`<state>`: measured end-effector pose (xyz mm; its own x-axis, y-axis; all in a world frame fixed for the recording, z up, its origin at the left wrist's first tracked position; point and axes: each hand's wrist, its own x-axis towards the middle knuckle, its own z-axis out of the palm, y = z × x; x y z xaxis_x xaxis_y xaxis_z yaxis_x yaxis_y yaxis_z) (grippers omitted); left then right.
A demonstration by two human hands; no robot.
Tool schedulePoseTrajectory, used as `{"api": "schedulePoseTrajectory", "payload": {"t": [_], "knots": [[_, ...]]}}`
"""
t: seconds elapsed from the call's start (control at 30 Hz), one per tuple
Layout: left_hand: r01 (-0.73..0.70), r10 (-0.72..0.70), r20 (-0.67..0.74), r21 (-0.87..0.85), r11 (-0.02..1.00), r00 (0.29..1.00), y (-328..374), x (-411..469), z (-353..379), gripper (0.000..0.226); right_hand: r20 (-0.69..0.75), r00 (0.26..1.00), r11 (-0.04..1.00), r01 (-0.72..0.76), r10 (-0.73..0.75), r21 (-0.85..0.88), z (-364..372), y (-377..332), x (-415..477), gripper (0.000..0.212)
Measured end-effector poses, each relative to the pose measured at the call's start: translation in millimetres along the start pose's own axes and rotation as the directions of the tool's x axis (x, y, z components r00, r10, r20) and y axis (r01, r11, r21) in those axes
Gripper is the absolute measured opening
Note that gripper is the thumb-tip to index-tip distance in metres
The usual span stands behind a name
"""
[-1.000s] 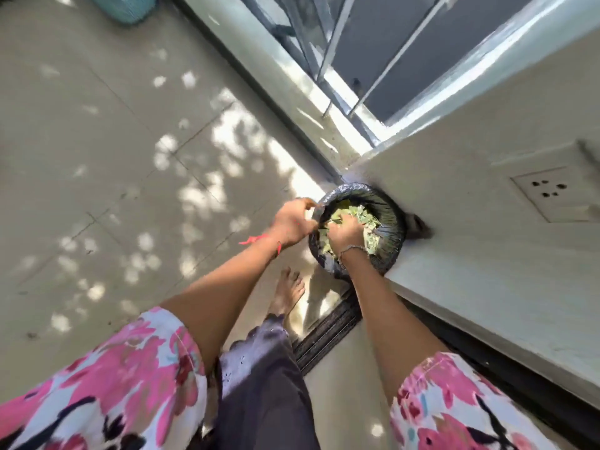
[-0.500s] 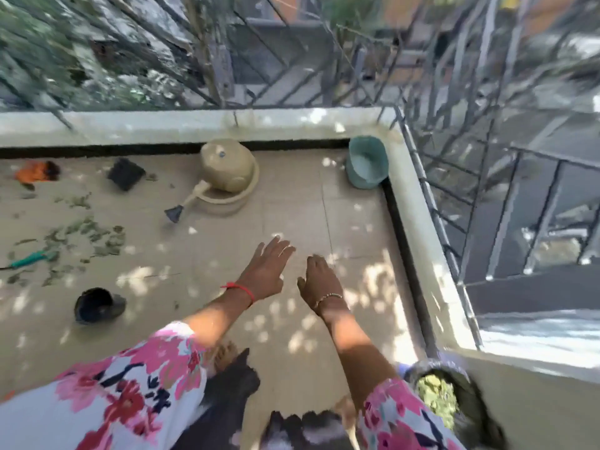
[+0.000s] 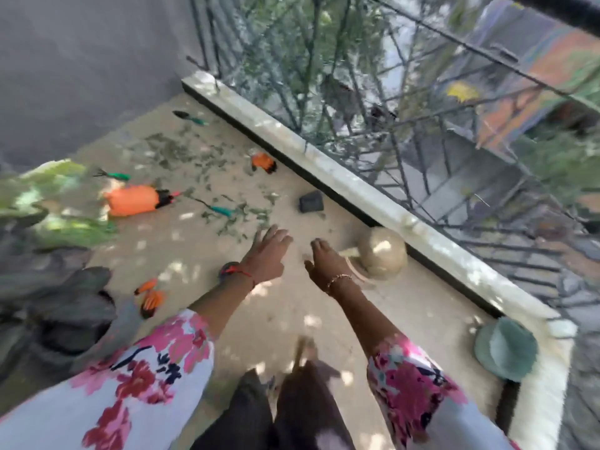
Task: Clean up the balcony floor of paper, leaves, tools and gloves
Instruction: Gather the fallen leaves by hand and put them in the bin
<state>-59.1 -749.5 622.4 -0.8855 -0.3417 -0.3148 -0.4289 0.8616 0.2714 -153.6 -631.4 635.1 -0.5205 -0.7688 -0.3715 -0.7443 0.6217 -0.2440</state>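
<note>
Both my hands reach forward over the balcony floor, empty with fingers spread: my left hand (image 3: 268,254) and my right hand (image 3: 328,266). Green leaf scraps (image 3: 194,157) are scattered across the tiles ahead. Among them lie a green-handled trowel (image 3: 190,117), a small green-handled rake (image 3: 112,174) and another green-handled tool (image 3: 216,207). An orange glove (image 3: 263,162) lies near the ledge, and a second orange glove (image 3: 150,297) lies lower left. An orange bag-like item (image 3: 133,199) rests on its side at left.
A beige watering can (image 3: 383,253) stands by the low concrete ledge (image 3: 341,180) under the metal railing. A teal pot (image 3: 506,349) sits in the right corner, a small black pot (image 3: 311,201) near the ledge. Dark pots and a green plant (image 3: 55,222) crowd the left side.
My hands left the black bin of leaves and came out empty. The view swung from the bin corner across the balcony to the littered floor, and my hands stretch forward.
</note>
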Motion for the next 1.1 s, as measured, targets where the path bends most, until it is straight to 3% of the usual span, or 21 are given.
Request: {"api": "schedulePoseTrajectory", "payload": {"t": [0.2,0.4,0.83,1.1], "knots": [[0.269,-0.267,0.036,-0.155,0.951,0.963,-55,17,-19,0.066,0.151,0.972,0.983,0.183,-0.181,0.0,-16,-18,75,0.053],[0.404,-0.399,0.076,-0.278,0.871,0.914,-74,57,-10,0.053,0.235,0.954,0.983,0.176,-0.185,0.056,-23,6,136,0.053],[0.469,-0.426,0.197,-0.375,0.8,0.883,-161,189,41,0.063,0.383,0.921,0.995,0.044,-0.073,0.086,37,20,303,0.08],[0.488,-0.385,0.306,-0.439,0.754,0.871,-247,292,161,0.066,0.458,0.888,0.972,-0.13,0.027,0.196,198,15,416,0.097]]}}
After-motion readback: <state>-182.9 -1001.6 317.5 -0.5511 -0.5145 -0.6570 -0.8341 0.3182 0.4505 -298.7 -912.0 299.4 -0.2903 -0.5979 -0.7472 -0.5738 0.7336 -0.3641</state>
